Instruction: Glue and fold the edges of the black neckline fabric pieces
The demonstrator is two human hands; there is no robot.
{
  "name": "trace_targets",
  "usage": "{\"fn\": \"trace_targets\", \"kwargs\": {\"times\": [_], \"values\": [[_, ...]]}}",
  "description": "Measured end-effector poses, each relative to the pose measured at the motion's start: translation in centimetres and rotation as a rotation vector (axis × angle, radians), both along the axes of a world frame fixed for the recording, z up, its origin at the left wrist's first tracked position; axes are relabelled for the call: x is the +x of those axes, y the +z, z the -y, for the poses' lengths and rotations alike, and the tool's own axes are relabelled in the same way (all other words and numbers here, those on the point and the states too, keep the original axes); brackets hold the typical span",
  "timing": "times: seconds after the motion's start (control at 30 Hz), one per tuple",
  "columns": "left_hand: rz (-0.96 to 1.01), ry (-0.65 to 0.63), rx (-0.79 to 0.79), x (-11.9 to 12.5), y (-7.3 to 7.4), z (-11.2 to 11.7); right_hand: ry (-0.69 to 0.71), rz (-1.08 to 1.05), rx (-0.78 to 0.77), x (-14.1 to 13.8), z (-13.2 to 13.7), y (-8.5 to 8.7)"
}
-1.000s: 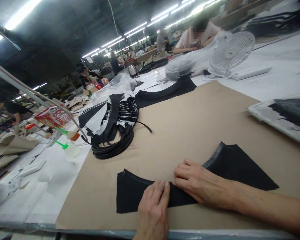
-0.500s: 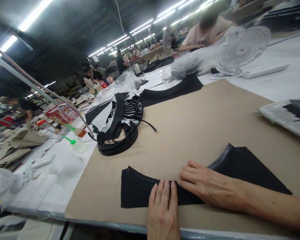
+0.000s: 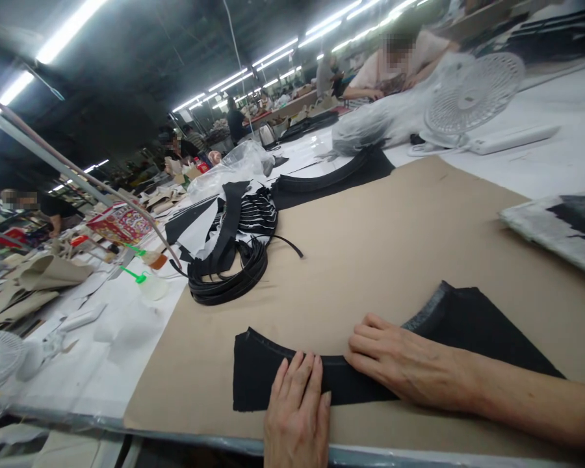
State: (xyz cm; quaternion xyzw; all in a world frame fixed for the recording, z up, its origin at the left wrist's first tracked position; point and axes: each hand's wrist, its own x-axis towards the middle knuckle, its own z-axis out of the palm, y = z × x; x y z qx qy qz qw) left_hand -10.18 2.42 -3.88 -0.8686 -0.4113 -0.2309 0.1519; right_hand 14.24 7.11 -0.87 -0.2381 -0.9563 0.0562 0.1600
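A black fabric piece [image 3: 490, 335] with a curved upper edge lies flat before me. A narrow dark strip [image 3: 429, 309] runs along that curve and looks greyish at the right. My left hand [image 3: 297, 409] rests open on the left part, its fingers stretched out with their tips on the strip. To its right, my right hand [image 3: 402, 357] presses on the curved edge with its fingers bent and close together, gripping the fabric there. Its thumb is hidden. Both hands cover some of the piece.
A brown board [image 3: 370, 247] lies under the work. On its far left sits a coil of black cord [image 3: 229, 286] beside cut pieces. A white fan [image 3: 472, 97] stands behind, a white-and-black slab [image 3: 560, 221] at right, bottles [image 3: 151, 284] at left. Co-workers sit farther back.
My left hand has slid left along the curved edge, widening the gap between my hands and baring more of the strip. My right hand stays at about the same place.
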Motion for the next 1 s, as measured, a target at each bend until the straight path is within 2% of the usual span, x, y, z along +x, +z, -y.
{"fn": "trace_targets", "kwargs": {"times": [0.07,0.17,0.27,0.33,0.4,0.47,0.6,0.7,0.9,1.0], "values": [[-0.072,-0.055,-0.021,-0.9,0.0,-0.1,-0.012,0.030,-0.021,-0.1,0.1,0.3],[-0.152,-0.138,-0.049,-2.9,0.8,-0.9,-0.067,0.049,-0.083,-0.2,0.2,1.0],[-0.129,-0.129,-0.072,-4.5,1.9,-2.0,-0.171,0.027,-0.203,-0.4,0.0,2.0],[-0.074,-0.095,-0.089,-4.7,2.4,-2.5,-0.226,0.024,-0.294,-0.4,-0.2,2.6],[-0.001,-0.056,-0.119,-3.9,2.8,-2.7,-0.249,0.030,-0.376,-0.5,-0.4,3.0],[0.089,-0.002,-0.211,-2.1,3.1,-2.7,-0.261,0.031,-0.452,-0.5,-0.5,3.3],[0.223,0.047,-0.580,2.6,4.1,-2.5,-0.286,0.039,-0.534,-0.4,-0.6,3.5],[0.256,0.053,-0.733,4.8,4.7,-2.7,-0.300,0.034,-0.556,-0.2,-0.5,3.6],[0.250,0.161,-0.892,5.8,5.4,-3.6,-0.348,-0.010,-0.642,0.1,-0.8,3.2],[0.239,0.153,-0.922,5.9,5.6,-4.0,-0.326,-0.044,-0.643,0.3,-0.8,2.8]]}}
